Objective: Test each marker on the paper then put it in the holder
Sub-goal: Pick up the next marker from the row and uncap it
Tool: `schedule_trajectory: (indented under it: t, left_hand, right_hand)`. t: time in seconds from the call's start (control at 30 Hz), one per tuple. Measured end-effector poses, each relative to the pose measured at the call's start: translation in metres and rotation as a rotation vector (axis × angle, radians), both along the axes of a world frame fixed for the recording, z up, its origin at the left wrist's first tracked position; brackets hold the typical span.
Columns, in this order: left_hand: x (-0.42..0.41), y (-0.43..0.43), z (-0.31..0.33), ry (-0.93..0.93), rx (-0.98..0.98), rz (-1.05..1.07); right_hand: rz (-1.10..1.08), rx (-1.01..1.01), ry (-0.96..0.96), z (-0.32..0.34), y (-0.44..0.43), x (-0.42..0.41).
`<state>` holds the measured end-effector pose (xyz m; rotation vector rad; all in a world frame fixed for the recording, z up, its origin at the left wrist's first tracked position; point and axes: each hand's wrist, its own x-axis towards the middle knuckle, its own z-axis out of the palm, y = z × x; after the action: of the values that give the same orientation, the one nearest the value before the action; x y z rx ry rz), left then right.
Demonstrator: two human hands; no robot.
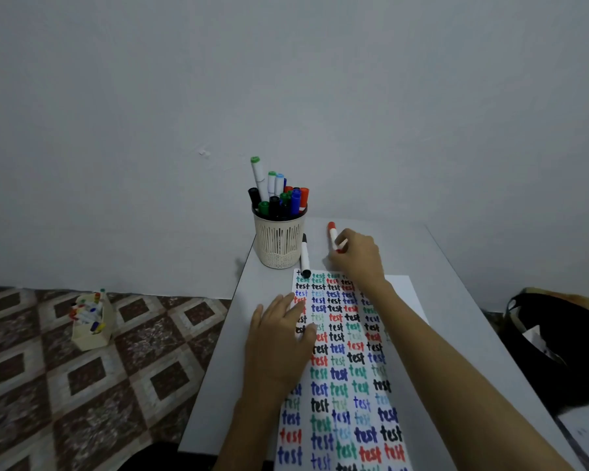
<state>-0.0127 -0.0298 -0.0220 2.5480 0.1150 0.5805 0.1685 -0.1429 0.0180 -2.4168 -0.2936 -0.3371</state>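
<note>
**Gripping a marker for its test.** The right hand (357, 256), just right of the holder (279, 243), has its fingers curled round the lower barrel of a red marker (332, 234). The marker's red end points away from the person. The left hand (279, 338), nearer the person than the holder, rests flat and straight-fingered on the paper (405, 294), holding nothing. A black marker (305, 256) lies just beside the holder's right wall. The red marker appears capped and untested. The next move probably calls for uncapping, then writing in the paper's bare margin.
</note>
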Motion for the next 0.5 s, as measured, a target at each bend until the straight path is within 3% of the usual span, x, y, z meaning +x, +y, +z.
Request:
schedule_trajectory:
  t: [0.3,0.37,0.5]
  left_hand:
    - [-0.001,0.000,-0.001,-0.042,-0.011,-0.003]
    - [0.000,0.001,-0.005,-0.061,-0.005,-0.002]
    - [0.001,0.001,-0.005,-0.085,-0.012,-0.032]
  right_hand:
    - [-0.079,0.988,-0.101,0.030,-0.042,-0.044]
    - [-0.030,1.082,-0.089,0.035,-0.049,-0.058]
    - [0.133,1.068,-0.016,0.029,-0.060,-0.088]
